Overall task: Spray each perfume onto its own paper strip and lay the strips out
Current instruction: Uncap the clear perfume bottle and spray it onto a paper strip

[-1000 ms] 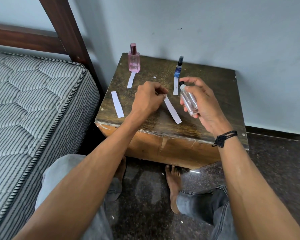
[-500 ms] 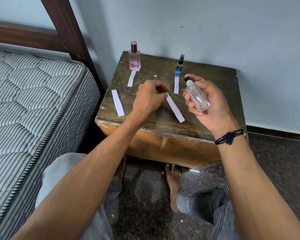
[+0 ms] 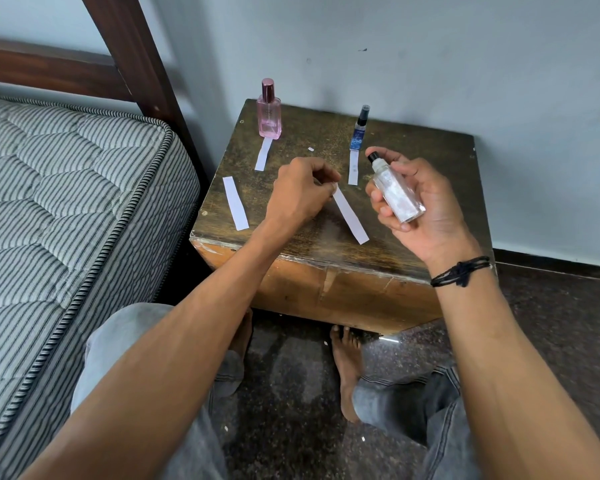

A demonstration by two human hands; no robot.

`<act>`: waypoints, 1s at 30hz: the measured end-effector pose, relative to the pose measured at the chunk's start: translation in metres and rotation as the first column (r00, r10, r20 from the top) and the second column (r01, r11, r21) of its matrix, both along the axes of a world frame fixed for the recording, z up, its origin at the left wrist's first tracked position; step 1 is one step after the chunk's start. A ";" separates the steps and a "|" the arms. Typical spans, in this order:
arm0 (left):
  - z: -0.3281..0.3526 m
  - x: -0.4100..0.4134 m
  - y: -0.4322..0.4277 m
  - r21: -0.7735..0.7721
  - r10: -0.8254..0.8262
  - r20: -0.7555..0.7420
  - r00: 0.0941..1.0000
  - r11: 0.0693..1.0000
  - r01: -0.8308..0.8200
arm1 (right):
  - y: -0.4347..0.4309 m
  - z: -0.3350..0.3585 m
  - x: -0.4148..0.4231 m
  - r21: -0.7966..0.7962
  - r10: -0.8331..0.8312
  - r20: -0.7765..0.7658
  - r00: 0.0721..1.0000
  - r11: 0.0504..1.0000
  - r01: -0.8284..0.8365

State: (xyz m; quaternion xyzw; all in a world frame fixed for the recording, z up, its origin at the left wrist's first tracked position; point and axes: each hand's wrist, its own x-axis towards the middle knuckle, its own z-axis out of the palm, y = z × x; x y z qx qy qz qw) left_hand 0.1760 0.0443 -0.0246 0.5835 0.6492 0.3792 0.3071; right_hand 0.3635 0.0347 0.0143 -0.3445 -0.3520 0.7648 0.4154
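My left hand [image 3: 300,192] pinches the top end of a white paper strip [image 3: 350,216] that slants down to the right over the wooden table [image 3: 430,188]. My right hand [image 3: 420,202] grips a clear spray bottle [image 3: 394,190] with a black nozzle, tilted, palm toward me, just right of the strip. A pink perfume bottle [image 3: 268,110] stands at the table's back left with a strip [image 3: 263,154] lying in front of it. A slim blue bottle [image 3: 359,129] stands at the back middle with a strip [image 3: 353,168] before it. Another strip [image 3: 235,203] lies near the left edge.
A striped mattress [image 3: 66,209] and dark wooden bed frame [image 3: 132,53] close in on the left. A pale wall runs behind the table. My knees in grey jeans and bare feet [image 3: 347,368] are on the dark floor below the table's front edge.
My right hand has turned the clear bottle away from the strip and drawn it right and upward, palm now facing me. My left hand still holds the strip in nearly the same place.
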 end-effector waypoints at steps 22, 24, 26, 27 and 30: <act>0.005 0.002 -0.004 0.016 -0.029 -0.052 0.998 0.999 0.030 | 0.002 -0.002 -0.003 0.044 -0.092 0.042 0.995 0.995 0.091; 0.004 0.003 -0.004 0.018 -0.032 -0.056 0.998 0.999 0.033 | 0.003 -0.003 -0.004 0.032 -0.093 0.034 0.995 0.995 0.092; 0.004 0.003 -0.005 0.017 -0.031 -0.058 0.998 0.999 0.032 | 0.003 -0.003 -0.004 0.036 -0.107 0.035 0.994 0.994 0.106; 0.004 0.003 -0.005 0.015 -0.032 -0.058 0.998 0.999 0.033 | 0.004 -0.004 -0.004 0.044 -0.118 0.045 0.992 0.992 0.117; 0.005 0.003 -0.005 0.008 -0.033 -0.059 0.998 0.999 0.034 | 0.005 -0.004 -0.002 0.068 -0.167 0.075 0.983 0.984 0.162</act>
